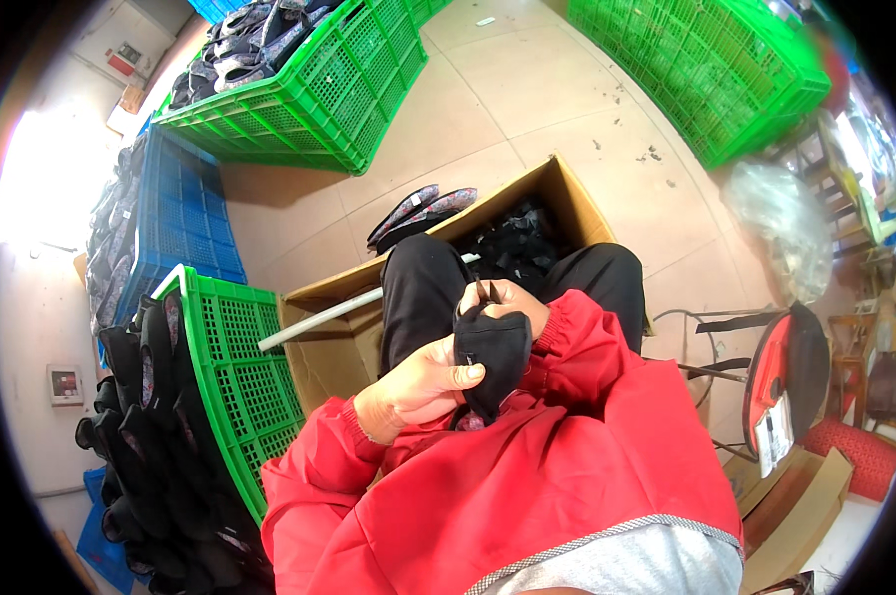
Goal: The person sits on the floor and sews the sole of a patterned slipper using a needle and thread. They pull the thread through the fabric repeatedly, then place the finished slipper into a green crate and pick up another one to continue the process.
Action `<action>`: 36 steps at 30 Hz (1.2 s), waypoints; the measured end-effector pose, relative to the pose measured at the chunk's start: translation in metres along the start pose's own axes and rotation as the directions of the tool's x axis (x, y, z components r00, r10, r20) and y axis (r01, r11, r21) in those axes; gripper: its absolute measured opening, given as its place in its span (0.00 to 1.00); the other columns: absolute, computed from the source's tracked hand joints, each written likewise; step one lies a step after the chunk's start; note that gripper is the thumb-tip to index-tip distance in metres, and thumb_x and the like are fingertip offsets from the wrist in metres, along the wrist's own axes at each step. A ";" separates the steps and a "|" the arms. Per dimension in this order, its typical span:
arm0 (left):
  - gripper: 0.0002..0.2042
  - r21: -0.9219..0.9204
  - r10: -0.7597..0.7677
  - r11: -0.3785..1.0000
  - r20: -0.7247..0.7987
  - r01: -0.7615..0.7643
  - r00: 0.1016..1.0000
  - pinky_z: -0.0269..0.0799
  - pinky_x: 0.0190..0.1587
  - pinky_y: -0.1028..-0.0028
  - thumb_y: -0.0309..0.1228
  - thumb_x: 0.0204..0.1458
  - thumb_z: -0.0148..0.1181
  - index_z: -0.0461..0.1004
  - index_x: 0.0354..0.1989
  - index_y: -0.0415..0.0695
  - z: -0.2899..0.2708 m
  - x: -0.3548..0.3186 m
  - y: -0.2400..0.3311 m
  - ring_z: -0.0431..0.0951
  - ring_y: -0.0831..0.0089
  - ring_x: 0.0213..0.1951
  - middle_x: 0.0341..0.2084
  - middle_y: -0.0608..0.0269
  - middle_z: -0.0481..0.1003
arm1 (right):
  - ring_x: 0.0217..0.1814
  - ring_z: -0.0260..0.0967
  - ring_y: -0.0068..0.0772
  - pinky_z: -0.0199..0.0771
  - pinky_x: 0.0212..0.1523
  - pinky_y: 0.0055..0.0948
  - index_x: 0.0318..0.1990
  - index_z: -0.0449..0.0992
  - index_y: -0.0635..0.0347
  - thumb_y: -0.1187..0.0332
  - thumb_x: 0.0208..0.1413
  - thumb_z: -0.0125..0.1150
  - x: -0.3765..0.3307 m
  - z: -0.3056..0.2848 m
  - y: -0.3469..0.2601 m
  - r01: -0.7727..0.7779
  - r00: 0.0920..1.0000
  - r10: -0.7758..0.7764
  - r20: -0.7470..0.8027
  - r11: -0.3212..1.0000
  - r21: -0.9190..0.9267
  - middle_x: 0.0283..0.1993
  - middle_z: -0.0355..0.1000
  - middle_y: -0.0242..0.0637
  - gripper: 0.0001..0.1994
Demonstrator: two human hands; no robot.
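Observation:
Above my lap I hold a black cloth shoe upper [498, 359], with a bit of patterned lining showing at its lower end. My left hand [420, 385] grips its left side, the thumb lying flat on the cloth. At the upper edge of the piece is my right hand [515, 301], its fingers curled round small dark snips [486, 294] whose pointed ends show near the cloth. Part of the snips is hidden by the fingers. Two similar black pieces with patterned lining [420, 212] lie on the floor beyond my knees.
A cardboard box [334, 352] with black scraps [512, 243] stands around my knees, a white pole [321, 317] across it. Green crates [245, 342] and a blue crate [185, 208] with black pieces line the left. Another green crate [706, 74] is far right; a round-seated stool [790, 362] stands right.

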State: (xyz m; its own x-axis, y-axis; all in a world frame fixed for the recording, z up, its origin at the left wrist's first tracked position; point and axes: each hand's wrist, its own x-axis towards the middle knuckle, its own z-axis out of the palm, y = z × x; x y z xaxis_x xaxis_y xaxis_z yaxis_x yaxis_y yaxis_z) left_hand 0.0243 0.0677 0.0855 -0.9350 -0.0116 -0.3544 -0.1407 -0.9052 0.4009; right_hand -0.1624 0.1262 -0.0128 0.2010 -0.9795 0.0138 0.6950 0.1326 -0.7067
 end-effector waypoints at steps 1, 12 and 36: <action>0.26 -0.074 -0.012 0.997 0.054 0.016 0.998 0.68 0.60 0.64 0.22 0.52 0.66 0.66 0.60 0.34 -0.002 0.005 -0.002 0.76 0.64 0.52 0.52 0.56 0.75 | 0.40 0.68 0.19 0.70 0.46 0.23 0.37 0.73 0.58 0.76 0.54 0.57 0.001 -0.007 0.007 -0.022 1.000 0.023 0.011 0.999 -0.035 0.37 0.71 0.27 0.04; 0.20 0.055 0.540 0.841 -0.163 -0.539 0.826 0.75 0.54 0.64 0.20 0.60 0.57 0.69 0.61 0.44 -0.021 0.024 -0.031 0.77 0.66 0.52 0.52 0.61 0.76 | 0.47 0.74 0.26 0.72 0.54 0.28 0.45 0.75 0.61 0.66 0.60 0.61 -0.008 0.015 0.050 0.199 0.875 -0.316 -0.367 0.926 -0.322 0.42 0.75 0.34 0.11; 0.25 0.422 0.632 0.774 -0.466 -0.473 0.619 0.72 0.56 0.69 0.15 0.56 0.52 0.59 0.64 0.30 -0.046 0.008 -0.017 0.70 0.62 0.61 0.61 0.47 0.66 | 0.32 0.58 0.15 0.60 0.32 0.20 0.31 0.66 0.57 0.78 0.48 0.67 -0.026 0.015 0.065 -0.100 0.872 -0.160 -0.462 0.867 -0.489 0.29 0.60 0.25 0.12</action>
State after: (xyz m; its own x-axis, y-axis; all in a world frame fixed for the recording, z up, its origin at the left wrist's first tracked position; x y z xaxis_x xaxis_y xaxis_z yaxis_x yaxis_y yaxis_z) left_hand 0.0340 0.0632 0.0374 -0.5163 -0.7774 -0.3592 0.1963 -0.5157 0.8340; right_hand -0.1123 0.1628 -0.0483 -0.2550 -0.9456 -0.2019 0.2447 0.1388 -0.9596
